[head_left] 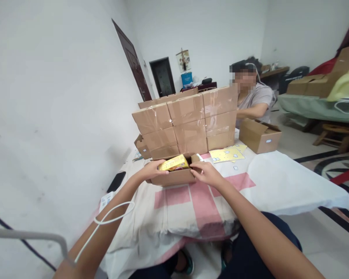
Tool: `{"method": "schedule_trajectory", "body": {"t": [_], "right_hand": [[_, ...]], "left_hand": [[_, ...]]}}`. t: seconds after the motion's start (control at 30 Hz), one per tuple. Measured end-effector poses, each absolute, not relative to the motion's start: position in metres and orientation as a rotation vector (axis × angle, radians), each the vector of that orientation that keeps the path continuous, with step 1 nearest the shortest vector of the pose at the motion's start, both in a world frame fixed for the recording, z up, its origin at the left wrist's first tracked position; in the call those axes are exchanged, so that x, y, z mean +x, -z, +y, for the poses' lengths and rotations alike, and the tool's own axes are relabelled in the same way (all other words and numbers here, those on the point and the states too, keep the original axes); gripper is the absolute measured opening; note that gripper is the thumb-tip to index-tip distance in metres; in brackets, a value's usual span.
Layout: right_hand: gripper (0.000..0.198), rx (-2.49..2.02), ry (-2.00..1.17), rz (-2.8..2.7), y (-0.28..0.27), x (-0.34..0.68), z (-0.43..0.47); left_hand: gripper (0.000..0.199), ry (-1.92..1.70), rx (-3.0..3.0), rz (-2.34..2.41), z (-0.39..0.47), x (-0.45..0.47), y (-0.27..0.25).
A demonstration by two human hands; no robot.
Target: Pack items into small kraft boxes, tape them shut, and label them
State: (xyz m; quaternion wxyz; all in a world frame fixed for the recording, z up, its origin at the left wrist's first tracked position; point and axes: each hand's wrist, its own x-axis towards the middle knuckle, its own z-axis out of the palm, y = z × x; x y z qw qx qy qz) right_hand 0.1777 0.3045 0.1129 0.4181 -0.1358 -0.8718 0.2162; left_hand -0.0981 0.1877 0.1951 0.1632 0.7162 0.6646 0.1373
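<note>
Left hand, grip unclear, is touching the yellow pack; right hand is pinching the box's right end, likely steadying it.

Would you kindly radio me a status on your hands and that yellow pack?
Left hand at left end of yellow pack; right hand at right end of open box. Pack in box, partly above rim. Stacked boxes close behind.

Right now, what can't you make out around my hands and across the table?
In the head view:
Bottom of the open box: hidden by its front wall and the yellow pack.
Print on that pack: too small and blurred.
Hand of the co-worker's visible arm: behind the stacked cartons.
Inside of the carton near the co-worker: hidden by its walls.
</note>
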Motion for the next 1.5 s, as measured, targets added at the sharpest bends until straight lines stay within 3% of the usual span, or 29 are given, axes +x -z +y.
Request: {"method": "schedule_trajectory", "body": {"t": [0.17, 0.3, 0.47, 0.6, 0.93, 1.07, 1.5], "right_hand": [[0.020, -0.268, -0.680, -2.146, -0.117, 0.181, 0.303], [0.004, -0.281, -1.063, -1.958, -0.123, 0.191, 0.299], [0.023, -0.258, -1.395, -1.887, -0.125, 0.202, 0.292], [0.024, -0.306, -1.363, -1.997, -0.128, 0.211, 0.287], [0.024, -0.496, -1.048, -2.353, -0.138, 0.228, 0.276], [0.025, -0.500, -1.041, -2.415, -0.140, 0.225, 0.275], [0.028, -0.469, -1.104, -2.305, -0.131, 0.209, 0.278]], "left_hand": [[0.051, -0.246, 2.073, 1.853, 0.203, -0.114, -0.209], [0.054, -0.092, 2.068, 1.756, 0.191, -0.114, -0.224], [0.055, 0.043, 2.109, 1.830, 0.157, -0.087, -0.224], [0.061, 0.228, 2.136, 1.977, 0.137, -0.050, -0.209], [0.043, 0.755, 2.022, 2.289, 0.124, -0.019, -0.170], [0.047, 0.936, 2.167, 2.427, 0.125, -0.027, -0.161], [0.050, 0.869, 1.970, 2.405, 0.145, -0.040, -0.171]]}}
